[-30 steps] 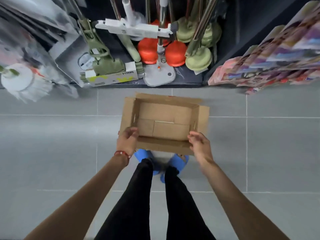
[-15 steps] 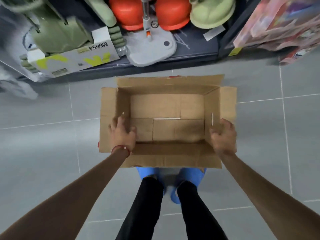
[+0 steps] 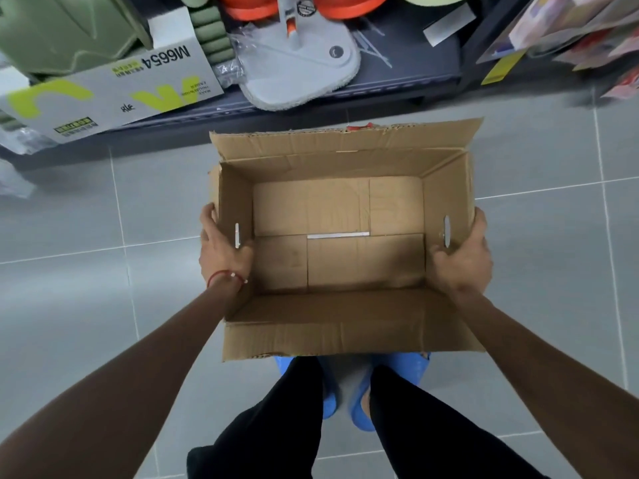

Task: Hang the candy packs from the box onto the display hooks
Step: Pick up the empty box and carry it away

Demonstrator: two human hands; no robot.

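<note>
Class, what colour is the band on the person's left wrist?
The wrist band is red, seen best in the head view.

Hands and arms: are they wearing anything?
No sleeves or gloves: the left arm and right arm are bare. The left hand has a thin red string bracelet with tiny white beads at its wrist. The right hand wears nothing.

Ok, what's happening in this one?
A person grips an open cardboard box by its side walls, left hand on the left wall, right hand on the right. The box is empty, its bare bottom showing. It is over the grey tiled floor before a shelf of mop heads; colourful packs show at the top right.
</note>
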